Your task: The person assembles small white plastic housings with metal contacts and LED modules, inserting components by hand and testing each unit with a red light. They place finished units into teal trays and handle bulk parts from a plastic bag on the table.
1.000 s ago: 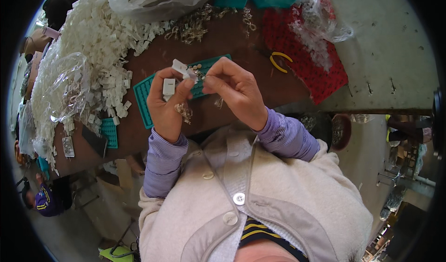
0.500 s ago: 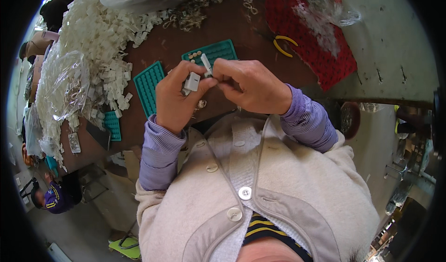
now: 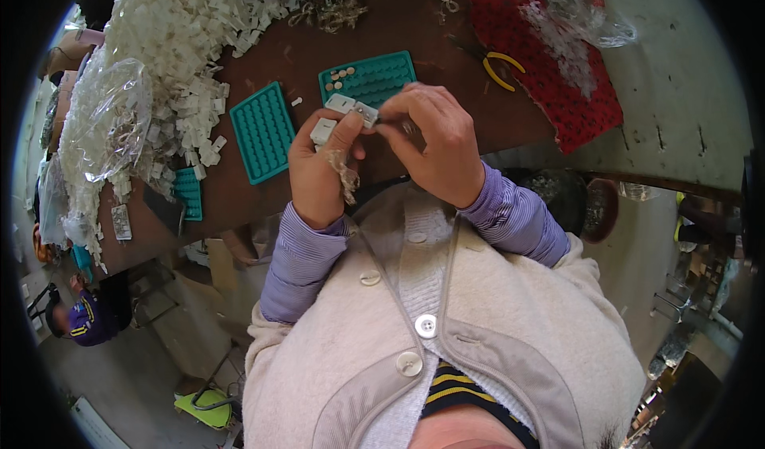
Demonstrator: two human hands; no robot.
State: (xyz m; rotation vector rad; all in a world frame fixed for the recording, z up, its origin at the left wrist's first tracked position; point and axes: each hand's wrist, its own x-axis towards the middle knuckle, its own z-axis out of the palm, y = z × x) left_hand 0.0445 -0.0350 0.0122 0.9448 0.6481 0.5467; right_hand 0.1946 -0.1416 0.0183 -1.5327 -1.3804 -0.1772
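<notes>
My left hand (image 3: 319,180) is closed around small white plastic cases. One white case (image 3: 323,131) sticks up between its fingers, and an opened white case (image 3: 341,104) points toward the right with its inside showing. From the left palm hangs a tangled clump of thin strands or chains (image 3: 343,174). My right hand (image 3: 438,138) is at the right end of the opened case, thumb and fingers pinched together; what they pinch is too small and blurred to name. Just beyond lies a green ridged tray (image 3: 386,73) with several small round beige pieces (image 3: 339,77) at its left end.
A second green tray (image 3: 261,133) lies left of my hands. Farther left rises a large heap of white plastic cases (image 3: 183,58). Tangled chains (image 3: 335,7) lie at the back. Yellow-handled pliers (image 3: 500,68) rest beside a red patterned cloth (image 3: 586,102). Another person (image 3: 88,319) sits far left.
The white case in my hands has turned from edge-on to lying open. My right hand has shifted slightly right and down, and the strand clump now shows more below my left hand.
</notes>
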